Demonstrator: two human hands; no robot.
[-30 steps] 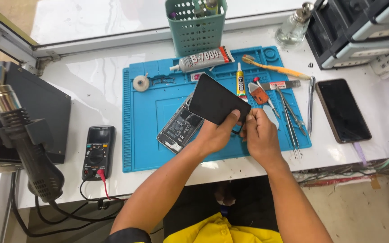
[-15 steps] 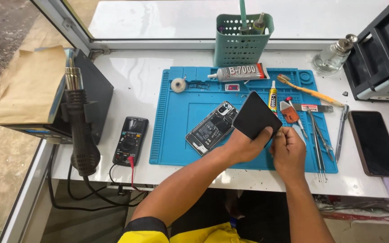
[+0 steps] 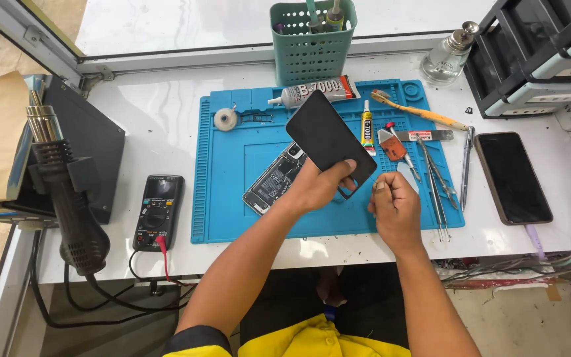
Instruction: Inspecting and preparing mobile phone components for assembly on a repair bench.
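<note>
We see a white worktable [image 3: 153, 112] set against a window [image 3: 232, 20] with a metal frame [image 3: 54, 46], bright daylight pouring in. Below its front edge lies a sandy floor [image 3: 530, 324].

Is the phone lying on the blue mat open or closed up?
Open. The phone on the blue mat shows its inner parts, with no cover over them.

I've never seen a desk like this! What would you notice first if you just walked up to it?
First, the bright blue rubber work mat in the middle of the white table. Above it, the left hand holds up a flat black rectangular phone panel, with the right hand close beside its lower edge. Under them an opened phone with its insides showing lies on the mat, and a black heat gun stands at far left.
</note>
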